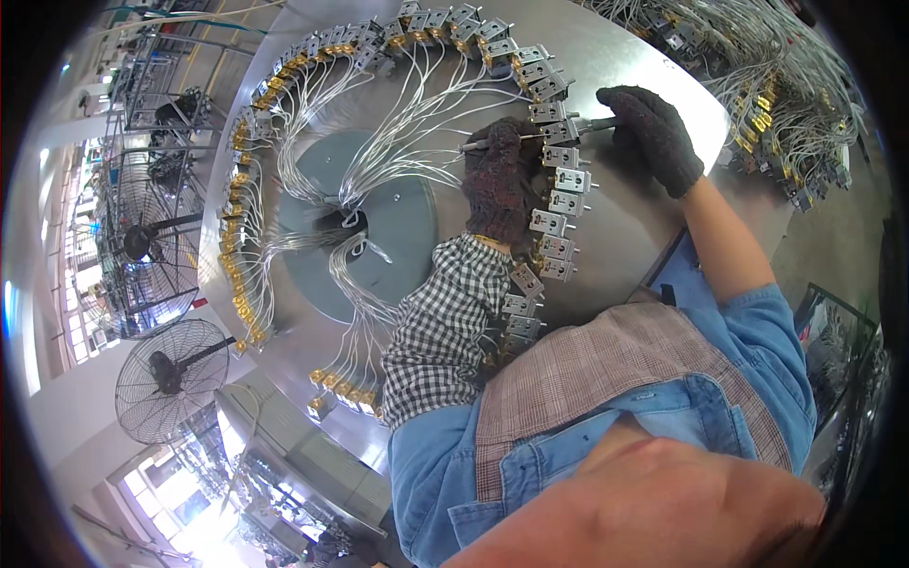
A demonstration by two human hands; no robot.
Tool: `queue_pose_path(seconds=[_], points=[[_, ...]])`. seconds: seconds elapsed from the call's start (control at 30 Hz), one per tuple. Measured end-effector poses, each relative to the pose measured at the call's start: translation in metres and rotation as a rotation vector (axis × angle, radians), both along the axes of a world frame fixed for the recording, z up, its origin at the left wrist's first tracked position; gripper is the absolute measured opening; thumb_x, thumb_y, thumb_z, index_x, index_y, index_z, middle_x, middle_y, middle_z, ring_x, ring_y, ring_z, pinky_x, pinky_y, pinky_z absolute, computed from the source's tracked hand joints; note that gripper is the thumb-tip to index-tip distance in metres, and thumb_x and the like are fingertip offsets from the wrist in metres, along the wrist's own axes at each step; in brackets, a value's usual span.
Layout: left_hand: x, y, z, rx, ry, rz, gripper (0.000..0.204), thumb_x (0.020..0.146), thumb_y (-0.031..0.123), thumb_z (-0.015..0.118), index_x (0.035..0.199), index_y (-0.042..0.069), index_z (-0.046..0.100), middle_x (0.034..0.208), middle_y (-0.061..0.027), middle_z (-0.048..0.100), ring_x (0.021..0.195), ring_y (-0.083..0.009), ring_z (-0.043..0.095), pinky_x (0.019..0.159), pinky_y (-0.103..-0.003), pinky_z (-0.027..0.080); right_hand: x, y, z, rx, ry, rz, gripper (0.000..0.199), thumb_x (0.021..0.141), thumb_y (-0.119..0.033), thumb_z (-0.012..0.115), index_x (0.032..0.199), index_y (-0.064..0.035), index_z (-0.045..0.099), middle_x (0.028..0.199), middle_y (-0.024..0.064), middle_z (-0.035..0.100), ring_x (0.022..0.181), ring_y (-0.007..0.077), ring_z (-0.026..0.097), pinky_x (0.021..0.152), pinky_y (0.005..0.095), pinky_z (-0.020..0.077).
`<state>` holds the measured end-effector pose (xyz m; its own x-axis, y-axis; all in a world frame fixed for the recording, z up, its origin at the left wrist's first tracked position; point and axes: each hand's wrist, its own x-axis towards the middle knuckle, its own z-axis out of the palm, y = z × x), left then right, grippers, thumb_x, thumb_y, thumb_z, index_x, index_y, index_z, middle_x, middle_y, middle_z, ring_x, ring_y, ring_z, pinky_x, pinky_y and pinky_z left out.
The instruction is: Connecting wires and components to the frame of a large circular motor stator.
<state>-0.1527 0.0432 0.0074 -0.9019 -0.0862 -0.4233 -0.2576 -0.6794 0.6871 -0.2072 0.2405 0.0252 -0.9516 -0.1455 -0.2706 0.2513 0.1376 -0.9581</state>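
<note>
My left hand [497, 180], in a dark knitted glove, is closed around a thin metal rod [476, 146] at the inner side of a curved row of small metal switch boxes. My right hand [658, 137], gloved the same way, grips a slim dark-grey tool [598, 123] from the outer side. The tool's end meets one metal box [561, 131] in the row, between my two hands. Thin white leads [407, 142] run from the boxes toward the hub of a round grey disc [402, 237]. My fingers hide part of the rod and the tool's grip.
The boxes ring the metal tabletop [653, 237]; more with brass-coloured parts [241, 303] line the left side. A big heap of similar leads and boxes [786, 104] lies at the far right. Two black fans [170, 379] stand left of the table.
</note>
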Motion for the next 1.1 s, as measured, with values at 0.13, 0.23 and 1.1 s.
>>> queue_pose_path(seconds=[0.13,0.23,1.1], points=[[-0.001,-0.003,-0.007,0.030,0.050,0.022,0.023,0.090,0.020,0.052,0.104,0.001,0.051,0.097,-0.0177,0.060,0.083,-0.0296,0.061,0.065,-0.039,0.053,-0.001,0.003,-0.003,-0.022,0.026,0.018,0.032,0.089,-0.029,0.054,0.112,-0.0076,0.060,0.074,0.0002,0.057,0.060,0.0053,0.049,0.054,0.0197,0.0387],[-0.002,-0.004,-0.016,0.066,0.090,0.027,0.024,0.089,0.019,0.052,0.104,0.000,0.051,0.097,-0.0176,0.059,0.085,-0.0302,0.061,0.068,-0.041,0.052,0.000,0.005,0.000,-0.008,0.019,0.049,0.034,0.088,-0.030,0.053,0.113,-0.0074,0.059,0.082,0.0027,0.058,0.069,0.0088,0.052,0.064,0.0233,0.0424],[0.020,-0.015,0.015,-0.067,0.100,-0.198,0.021,0.091,0.016,0.051,0.109,0.005,0.049,0.104,-0.0120,0.059,0.089,-0.0278,0.062,0.068,-0.034,0.053,0.074,-0.002,-0.020,-0.401,-0.058,-0.234,0.038,0.088,-0.016,0.051,0.123,-0.0001,0.047,0.082,0.0072,0.057,0.067,0.0123,0.054,0.058,0.0261,0.0471]])
